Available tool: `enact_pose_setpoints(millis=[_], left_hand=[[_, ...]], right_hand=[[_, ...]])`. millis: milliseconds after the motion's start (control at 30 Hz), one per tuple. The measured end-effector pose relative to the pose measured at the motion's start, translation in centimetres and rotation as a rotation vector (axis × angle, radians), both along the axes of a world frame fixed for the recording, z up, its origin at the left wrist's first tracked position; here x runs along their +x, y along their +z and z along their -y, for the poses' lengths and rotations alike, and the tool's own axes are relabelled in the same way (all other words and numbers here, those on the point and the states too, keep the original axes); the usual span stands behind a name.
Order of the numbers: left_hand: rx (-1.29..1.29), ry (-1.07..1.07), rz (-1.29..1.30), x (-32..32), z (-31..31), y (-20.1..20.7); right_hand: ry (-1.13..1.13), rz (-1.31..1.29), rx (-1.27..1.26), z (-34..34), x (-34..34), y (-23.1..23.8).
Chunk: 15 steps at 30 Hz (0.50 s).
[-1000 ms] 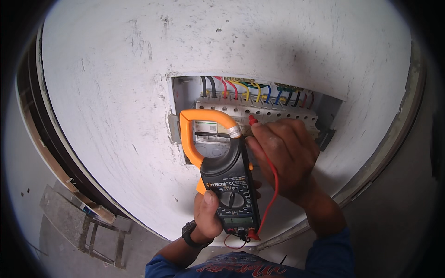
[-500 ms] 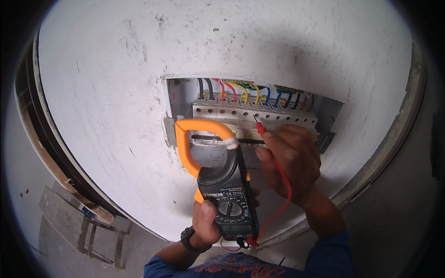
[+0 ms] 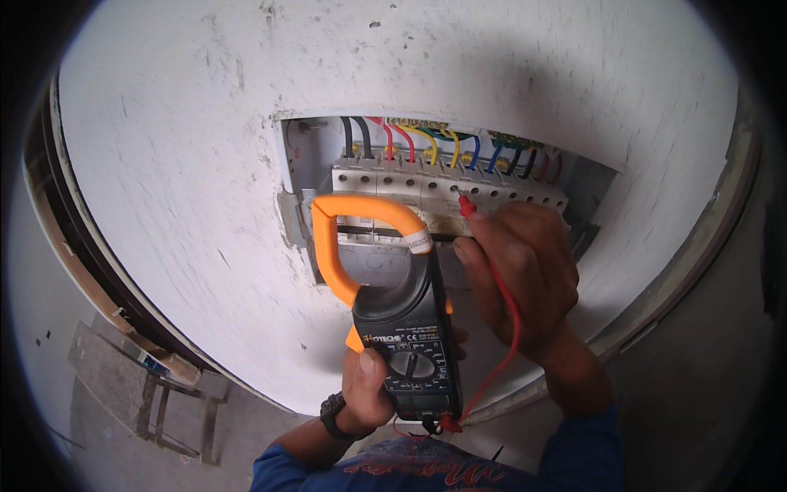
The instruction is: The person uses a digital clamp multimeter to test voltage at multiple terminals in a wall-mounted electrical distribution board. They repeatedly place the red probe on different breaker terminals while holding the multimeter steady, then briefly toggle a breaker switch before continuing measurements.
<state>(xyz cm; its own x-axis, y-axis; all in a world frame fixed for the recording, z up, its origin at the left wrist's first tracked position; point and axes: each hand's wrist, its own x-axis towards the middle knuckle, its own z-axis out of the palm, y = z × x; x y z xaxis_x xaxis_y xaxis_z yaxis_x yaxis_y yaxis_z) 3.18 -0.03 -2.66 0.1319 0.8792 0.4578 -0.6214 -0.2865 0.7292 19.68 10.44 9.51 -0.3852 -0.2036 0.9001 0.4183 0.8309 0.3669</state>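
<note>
My left hand is wrapped round a clamp meter, black with an orange jaw, held upright in front of the wall. Between the thumb and fingers of my right hand is a red test probe. Its metal tip meets a screw hole in the middle of a row of white circuit breakers; whether it touches metal inside I cannot tell. A red lead curves from the probe down to the meter's lower end, where a black plug also sits.
The breakers sit in a recessed distribution box in a scuffed white wall. Black, red, yellow, blue and green wires enter from above. At lower left, a worn stand is on the floor.
My right hand has brought the probe tip onto a breaker's screw hole. The view has shifted slightly, with the box appearing higher and larger. My left hand keeps the meter.
</note>
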Motion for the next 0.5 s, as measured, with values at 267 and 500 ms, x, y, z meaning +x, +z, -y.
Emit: enact_pose_setpoints(millis=[267,500], left_hand=[[0.039,-0.030,-0.021,0.49,0.25,0.65],[0.042,0.050,-0.034,0.41,-0.29,0.81]], right_hand=[[0.015,0.003,-0.036,0.04,-0.09,-0.08],[0.012,0.005,-0.005,-0.07,-0.12,0.12]])
